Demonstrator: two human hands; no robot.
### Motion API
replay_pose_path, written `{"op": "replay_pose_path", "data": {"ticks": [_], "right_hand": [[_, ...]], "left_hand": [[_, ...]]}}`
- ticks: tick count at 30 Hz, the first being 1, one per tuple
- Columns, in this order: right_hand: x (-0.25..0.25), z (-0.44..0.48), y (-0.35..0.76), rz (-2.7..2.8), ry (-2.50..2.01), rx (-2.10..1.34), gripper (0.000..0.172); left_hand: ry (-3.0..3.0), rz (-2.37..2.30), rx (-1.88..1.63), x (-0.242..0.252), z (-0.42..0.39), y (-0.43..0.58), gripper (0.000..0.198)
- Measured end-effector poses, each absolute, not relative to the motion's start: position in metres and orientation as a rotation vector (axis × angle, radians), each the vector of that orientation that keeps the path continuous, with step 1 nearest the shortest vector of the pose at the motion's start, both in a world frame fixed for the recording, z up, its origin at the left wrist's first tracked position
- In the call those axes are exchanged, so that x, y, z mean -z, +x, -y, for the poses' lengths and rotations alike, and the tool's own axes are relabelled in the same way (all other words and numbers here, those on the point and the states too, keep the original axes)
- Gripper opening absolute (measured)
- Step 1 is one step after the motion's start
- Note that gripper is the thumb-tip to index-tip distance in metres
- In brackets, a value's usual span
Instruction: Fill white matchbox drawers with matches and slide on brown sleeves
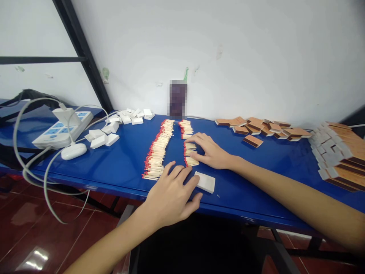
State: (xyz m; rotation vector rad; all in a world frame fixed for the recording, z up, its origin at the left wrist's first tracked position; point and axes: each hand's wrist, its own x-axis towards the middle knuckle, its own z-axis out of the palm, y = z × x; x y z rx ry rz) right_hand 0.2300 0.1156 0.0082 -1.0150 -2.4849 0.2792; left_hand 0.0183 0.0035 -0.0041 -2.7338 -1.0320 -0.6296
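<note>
My left hand [173, 192] is spread over the table's front part, its index fingertip at the left end of a white matchbox tray [205, 182]. Thumb and fingers are apart and nothing is held. My right hand [209, 152] rests at the shorter column of red-tipped matches [190, 154], thumb and index finger apart on the matches, touching a group of them. A longer column of matches [156, 150] lies to the left, heads facing left. Behind my right fingertips a further small group of matches [186, 128] continues the shorter column.
White trays [98, 141] lie loose at the back left, beside a power strip [57, 131] with looping cables and a white adapter [73, 151]. Brown matchbox sleeves [253, 140] are scattered at the back right. Stacked matchboxes [350, 160] stand at the far right.
</note>
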Motion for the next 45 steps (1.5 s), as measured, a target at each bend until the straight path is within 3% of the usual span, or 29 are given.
{"op": "replay_pose_path", "data": {"ticks": [45], "right_hand": [[-0.0092,-0.1147,0.2292,2.482,-1.060,-0.296,0.044]], "left_hand": [[-2.736,1.011,0.651,0.0034,-0.0035,0.0182,0.030]]}}
